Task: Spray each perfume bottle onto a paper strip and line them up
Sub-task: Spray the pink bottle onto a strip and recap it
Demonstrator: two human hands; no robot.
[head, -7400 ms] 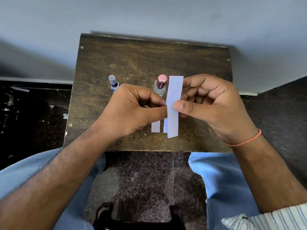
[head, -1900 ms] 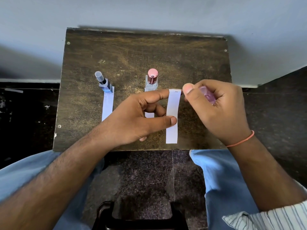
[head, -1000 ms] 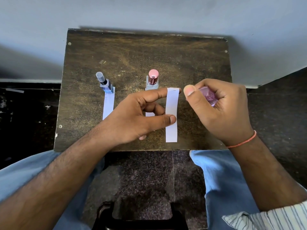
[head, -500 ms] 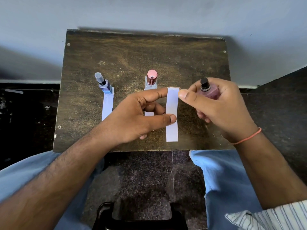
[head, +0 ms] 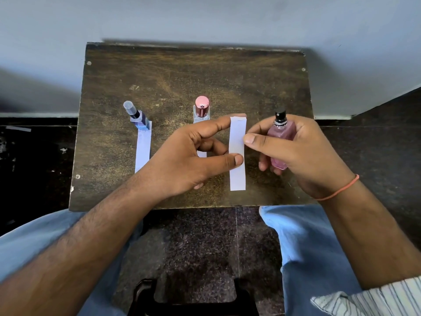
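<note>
My left hand [head: 189, 160] pinches a white paper strip [head: 237, 169] upright between forefinger and thumb, above the small wooden table [head: 173, 74]. My right hand [head: 303, 156] grips a pink perfume bottle [head: 282, 137] with a black spray top, upright, just right of the strip; its thumb touches the strip's right edge. A blue bottle with a clear cap [head: 136, 118] stands at the left with a strip [head: 143, 149] lying in front of it. A pink-capped bottle [head: 201, 109] stands in the middle; its strip [head: 201, 153] is mostly hidden by my left hand.
The table stands against a pale wall [head: 205, 17]. Dark floor [head: 34, 167] lies on both sides. My knees in light blue trousers [head: 303, 242] sit below the table's front edge, with a dark stool frame [head: 193, 297] between them.
My right hand has turned the pink bottle upright and lowered it beside the strip, so its black spray top shows. The left hand and strip have stayed in place.
</note>
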